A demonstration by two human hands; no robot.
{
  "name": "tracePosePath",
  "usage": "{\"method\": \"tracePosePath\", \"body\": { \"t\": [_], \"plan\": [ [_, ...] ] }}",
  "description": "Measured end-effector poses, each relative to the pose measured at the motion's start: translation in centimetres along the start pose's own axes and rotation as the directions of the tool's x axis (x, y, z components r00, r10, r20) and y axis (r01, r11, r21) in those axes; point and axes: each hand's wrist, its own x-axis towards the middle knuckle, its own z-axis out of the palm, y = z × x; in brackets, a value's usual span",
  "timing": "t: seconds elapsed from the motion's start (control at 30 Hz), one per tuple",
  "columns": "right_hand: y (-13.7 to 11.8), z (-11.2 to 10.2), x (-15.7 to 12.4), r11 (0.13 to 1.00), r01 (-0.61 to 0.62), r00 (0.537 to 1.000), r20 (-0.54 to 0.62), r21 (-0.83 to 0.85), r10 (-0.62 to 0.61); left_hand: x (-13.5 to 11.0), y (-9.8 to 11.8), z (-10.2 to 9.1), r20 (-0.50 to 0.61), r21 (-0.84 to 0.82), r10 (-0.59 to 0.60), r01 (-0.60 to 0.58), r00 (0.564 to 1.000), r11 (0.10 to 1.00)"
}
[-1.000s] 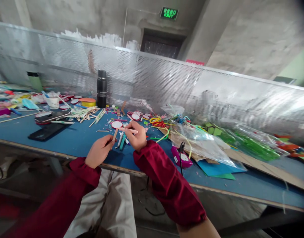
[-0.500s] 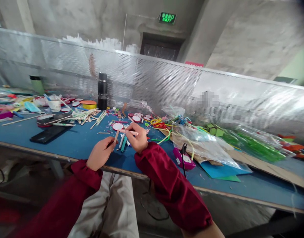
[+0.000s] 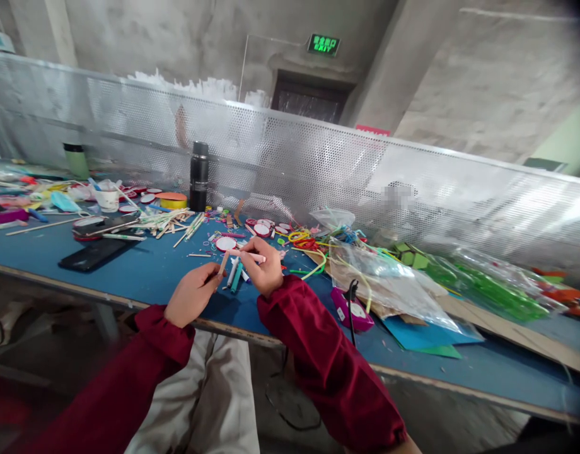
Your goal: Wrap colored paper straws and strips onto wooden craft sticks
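Observation:
My left hand (image 3: 193, 295) pinches a short flat wooden stick (image 3: 224, 262), held tilted above the table near its front edge. Between the fingers of my right hand (image 3: 264, 266) is a pale pink marker pen (image 3: 246, 255), whose left end meets the top of the stick. Below and between the hands lie several markers, among them a teal one (image 3: 236, 277) and a white one (image 3: 232, 272). Just behind the stick rests a white disc with a red rim (image 3: 226, 243).
A black bottle (image 3: 199, 176) stands by the perforated metal screen (image 3: 290, 151). At left lie a black phone (image 3: 95, 254), a bundle of sticks (image 3: 169, 221) and a paper cup (image 3: 107, 200). To the right are a purple box (image 3: 351, 310) with a black cable and plastic bags (image 3: 384, 277) over cardboard.
The camera view has shifted slightly, so the background sits a little lower and further right. Both hands keep their grips and nearly the same pose, with the pen still at the stick's top.

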Motion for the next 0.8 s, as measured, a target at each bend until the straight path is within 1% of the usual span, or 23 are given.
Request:
{"method": "tracePosePath", "body": {
  "t": [0.1, 0.27, 0.43, 0.7, 0.8],
  "plan": [
    [0.05, -0.09, 0.02, 1.000, -0.004, 1.000, 0.006, -0.018, 0.004, -0.01, 0.14, 0.00, -0.003, 0.010, 0.003, -0.003, 1.000, 1.000],
    [0.08, -0.16, -0.03, 0.999, 0.023, 0.999, -0.032, -0.047, -0.024, -0.01, 0.22, -0.03, -0.009, 0.019, 0.007, -0.006, 1.000, 1.000],
    [0.19, -0.14, -0.05, 0.999, 0.019, 1.000, -0.019, -0.051, -0.020, -0.08, 0.34, -0.06, -0.011, 0.026, 0.002, -0.002, 1.000, 1.000],
    [0.20, -0.08, -0.03, 0.999, 0.016, 1.000, -0.023, -0.029, -0.017, -0.08, 0.21, -0.03, -0.015, 0.038, 0.021, -0.020, 1.000, 0.999],
    [0.13, -0.03, -0.06, 1.000, 0.025, 0.999, -0.042, -0.008, -0.025, -0.09, 0.14, -0.02, -0.018, 0.043, 0.021, -0.021, 1.000, 0.999]
  ]
}}
